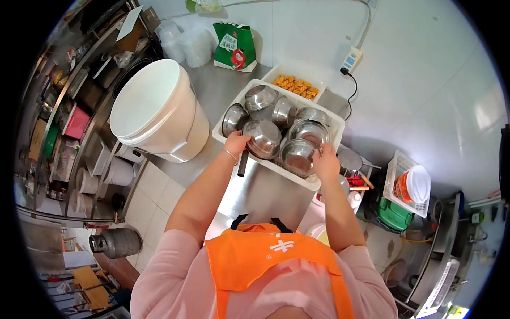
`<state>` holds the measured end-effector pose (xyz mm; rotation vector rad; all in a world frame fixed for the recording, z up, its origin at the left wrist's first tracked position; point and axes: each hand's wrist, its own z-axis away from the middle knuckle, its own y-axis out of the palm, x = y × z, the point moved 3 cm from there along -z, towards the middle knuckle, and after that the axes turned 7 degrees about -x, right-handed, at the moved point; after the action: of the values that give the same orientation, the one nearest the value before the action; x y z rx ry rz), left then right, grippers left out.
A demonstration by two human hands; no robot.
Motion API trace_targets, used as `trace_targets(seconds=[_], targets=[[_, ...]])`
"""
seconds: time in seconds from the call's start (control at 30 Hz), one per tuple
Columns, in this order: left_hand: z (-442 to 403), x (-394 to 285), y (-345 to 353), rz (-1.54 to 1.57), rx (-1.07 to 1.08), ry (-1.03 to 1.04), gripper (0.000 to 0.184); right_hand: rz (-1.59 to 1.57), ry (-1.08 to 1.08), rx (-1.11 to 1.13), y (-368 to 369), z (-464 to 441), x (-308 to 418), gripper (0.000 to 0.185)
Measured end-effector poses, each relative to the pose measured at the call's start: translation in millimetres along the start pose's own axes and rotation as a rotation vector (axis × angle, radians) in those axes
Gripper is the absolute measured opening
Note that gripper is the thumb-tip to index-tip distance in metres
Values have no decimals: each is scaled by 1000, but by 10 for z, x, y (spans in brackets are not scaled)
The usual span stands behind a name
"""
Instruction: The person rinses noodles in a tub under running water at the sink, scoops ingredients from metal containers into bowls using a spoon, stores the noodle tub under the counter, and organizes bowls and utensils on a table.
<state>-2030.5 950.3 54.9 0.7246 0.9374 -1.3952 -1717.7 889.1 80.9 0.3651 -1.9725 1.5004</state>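
A white rectangular tray on the steel counter holds several steel bowls, some tilted and stacked against each other. My left hand is at the tray's near left, its fingers closed at the edge of a steel bowl. A dark handle sticks out just below that hand. On the near right, my right hand touches the rim of another steel bowl; its fingers are bent, and how firmly they hold is hard to see.
A big white bucket stands left of the tray. Behind the tray are a container of orange-brown food and a green bag. Shelves line the left; a white basket sits on the right.
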Motion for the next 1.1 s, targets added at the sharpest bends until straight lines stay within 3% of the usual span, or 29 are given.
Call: trace_targets(seconds=[0.07,0.3,0.47,0.53,0.6,0.67,0.73,0.8,0.93,0.97,1.03,1.1], targets=[[129,-94,82,280,-97,-87,21,-56,31,139,197,-32,-217,27],[266,-40,187,272,-33,1,18,-384,6,121,84,-153,-342,19],[461,-79,142,609,-49,56,22,-1032,359,297,-94,-172,-180,11],[662,-156,198,580,-24,76,24,-1064,392,379,10,-23,61,11],[995,-155,346,750,57,-111,27,-904,453,564,155,185,326,14],[1048,-119,316,747,97,-97,30,-821,425,536,187,261,446,16],[1125,-10,263,532,84,12,30,-738,397,508,214,219,407,19],[1157,74,171,528,55,3,27,-472,-80,-30,147,-71,238,26],[1370,77,0,594,54,-51,21,-34,-113,-387,170,-450,-116,30],[1435,93,-4,635,29,-82,21,-36,-117,-386,187,-527,-177,30],[1478,164,-31,684,-14,-132,22,-89,149,40,356,-628,-365,29],[1509,242,-60,700,-22,-148,22,-144,190,56,479,-638,-516,30]])
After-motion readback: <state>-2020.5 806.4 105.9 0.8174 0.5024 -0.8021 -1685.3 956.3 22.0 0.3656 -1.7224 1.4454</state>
